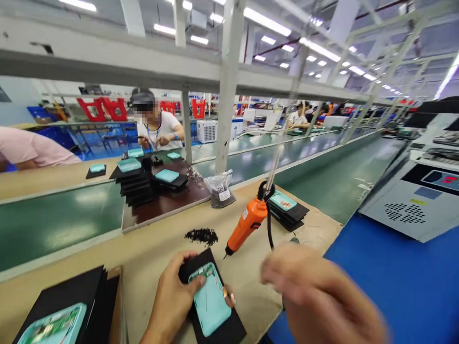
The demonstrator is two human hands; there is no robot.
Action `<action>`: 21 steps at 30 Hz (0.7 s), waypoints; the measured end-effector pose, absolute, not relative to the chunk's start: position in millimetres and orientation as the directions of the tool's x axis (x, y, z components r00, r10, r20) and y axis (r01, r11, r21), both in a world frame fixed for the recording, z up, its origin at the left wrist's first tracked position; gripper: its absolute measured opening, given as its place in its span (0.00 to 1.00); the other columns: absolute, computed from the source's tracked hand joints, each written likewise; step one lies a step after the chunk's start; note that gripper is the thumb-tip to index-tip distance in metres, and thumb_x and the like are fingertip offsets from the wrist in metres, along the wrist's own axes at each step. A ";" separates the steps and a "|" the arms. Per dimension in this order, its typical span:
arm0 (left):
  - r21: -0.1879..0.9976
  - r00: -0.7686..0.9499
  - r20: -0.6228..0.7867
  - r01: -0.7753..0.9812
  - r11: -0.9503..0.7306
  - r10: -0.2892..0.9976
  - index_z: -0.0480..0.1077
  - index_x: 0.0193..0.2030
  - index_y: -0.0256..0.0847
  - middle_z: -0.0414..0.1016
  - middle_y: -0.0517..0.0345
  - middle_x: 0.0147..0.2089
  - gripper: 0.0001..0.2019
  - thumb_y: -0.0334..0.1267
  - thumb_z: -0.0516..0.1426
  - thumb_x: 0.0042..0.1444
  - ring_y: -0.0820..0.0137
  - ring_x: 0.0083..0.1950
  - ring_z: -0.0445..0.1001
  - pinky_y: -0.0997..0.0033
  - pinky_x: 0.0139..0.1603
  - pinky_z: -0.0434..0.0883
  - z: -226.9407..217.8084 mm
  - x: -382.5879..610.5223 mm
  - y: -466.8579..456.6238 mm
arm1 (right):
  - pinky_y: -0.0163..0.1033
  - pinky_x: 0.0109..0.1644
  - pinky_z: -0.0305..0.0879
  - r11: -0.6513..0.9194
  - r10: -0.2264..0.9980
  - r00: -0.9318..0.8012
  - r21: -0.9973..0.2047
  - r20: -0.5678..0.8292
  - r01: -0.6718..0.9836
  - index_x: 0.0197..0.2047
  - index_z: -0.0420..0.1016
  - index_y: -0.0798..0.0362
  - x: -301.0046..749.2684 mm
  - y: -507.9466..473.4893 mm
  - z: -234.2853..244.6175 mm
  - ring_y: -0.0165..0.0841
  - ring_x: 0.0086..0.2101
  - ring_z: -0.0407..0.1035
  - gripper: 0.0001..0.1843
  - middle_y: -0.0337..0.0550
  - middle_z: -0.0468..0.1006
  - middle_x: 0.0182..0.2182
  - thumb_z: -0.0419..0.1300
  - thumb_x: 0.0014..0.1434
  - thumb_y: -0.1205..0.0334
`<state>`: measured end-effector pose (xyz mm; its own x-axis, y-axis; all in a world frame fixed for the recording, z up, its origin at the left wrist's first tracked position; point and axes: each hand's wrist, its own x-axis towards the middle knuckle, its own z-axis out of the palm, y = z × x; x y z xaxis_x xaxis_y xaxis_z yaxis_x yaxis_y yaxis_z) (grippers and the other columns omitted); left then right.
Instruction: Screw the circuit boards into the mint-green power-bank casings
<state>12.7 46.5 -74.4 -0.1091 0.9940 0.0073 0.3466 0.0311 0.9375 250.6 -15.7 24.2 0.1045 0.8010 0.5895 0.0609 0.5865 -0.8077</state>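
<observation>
My left hand (172, 298) rests on a black tray (218, 329) and steadies a teal device case (210, 301) lying on it, thumb on the case's top edge. My right hand (319, 298) is raised in front of me at the lower right, smeared by motion, so its fingers are unclear. An orange electric screwdriver (247, 223) hangs on a cord just above and beyond the case, tip down, with neither hand on it. A small heap of dark screws (202, 235) lies on the bench behind the case.
Another teal case on black trays (53, 325) sits at the lower left. A stack of trays with cases (287, 206), a screw bag (220, 191) and more stacks (138, 184) stand farther back. Green conveyor belts (53, 220) run across. Other people work opposite. A blue surface (387, 277) is at right.
</observation>
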 end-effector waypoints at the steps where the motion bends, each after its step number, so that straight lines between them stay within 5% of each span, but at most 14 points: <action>1: 0.956 -0.111 0.000 0.291 0.032 0.994 0.80 0.53 0.43 0.87 0.48 0.55 0.25 0.45 0.68 0.45 0.48 0.60 0.82 0.50 0.67 0.76 -69.5 13.3 45.7 | 0.50 0.45 0.79 0.522 0.847 0.049 -0.846 0.529 0.108 0.43 0.81 0.43 244.4 -11.3 12.5 0.45 0.41 0.77 0.08 0.47 0.81 0.39 0.65 0.73 0.50; 2: 0.972 -0.105 -0.015 0.230 0.039 0.994 0.80 0.53 0.43 0.86 0.47 0.55 0.27 0.46 0.70 0.45 0.48 0.60 0.83 0.51 0.65 0.77 -65.1 13.4 45.4 | 0.50 0.49 0.80 0.437 0.897 -0.012 -0.882 0.442 0.175 0.50 0.82 0.43 238.5 -7.3 -0.5 0.44 0.45 0.78 0.07 0.48 0.82 0.46 0.65 0.73 0.53; 4: 0.992 -0.088 -0.049 0.111 0.059 0.995 0.79 0.54 0.42 0.86 0.47 0.56 0.29 0.47 0.73 0.43 0.50 0.58 0.83 0.53 0.62 0.79 -58.1 12.7 44.9 | 0.52 0.58 0.80 0.223 0.974 -0.103 -0.933 0.201 0.283 0.67 0.76 0.45 228.6 -1.2 -26.9 0.44 0.53 0.78 0.22 0.52 0.79 0.61 0.67 0.72 0.54; 7: 0.997 -0.062 -0.075 -0.003 0.075 0.995 0.79 0.55 0.41 0.86 0.47 0.55 0.32 0.48 0.76 0.43 0.51 0.56 0.84 0.55 0.58 0.82 -51.6 12.2 43.1 | 0.52 0.57 0.80 -0.030 0.973 -0.215 -0.975 -0.078 0.220 0.77 0.64 0.46 218.5 3.5 -55.8 0.44 0.55 0.77 0.37 0.53 0.74 0.67 0.68 0.70 0.53; 14: 0.991 -0.081 -0.116 -0.075 0.110 0.990 0.78 0.57 0.40 0.87 0.47 0.53 0.38 0.51 0.79 0.40 0.54 0.51 0.86 0.58 0.50 0.85 -47.5 13.2 41.0 | 0.46 0.44 0.74 -0.089 0.975 -0.205 -0.996 -0.088 0.008 0.81 0.55 0.40 206.2 4.3 -65.9 0.39 0.43 0.74 0.46 0.45 0.77 0.51 0.68 0.65 0.59; 21: 0.997 -0.051 -0.050 -0.058 0.047 0.997 0.78 0.61 0.41 0.84 0.47 0.60 0.37 0.53 0.79 0.48 0.55 0.58 0.83 0.62 0.56 0.83 -54.3 9.2 37.8 | 0.42 0.40 0.69 -0.103 0.982 -0.156 -0.995 -0.102 0.000 0.74 0.70 0.37 204.1 3.9 -68.4 0.34 0.36 0.68 0.44 0.40 0.75 0.44 0.72 0.57 0.66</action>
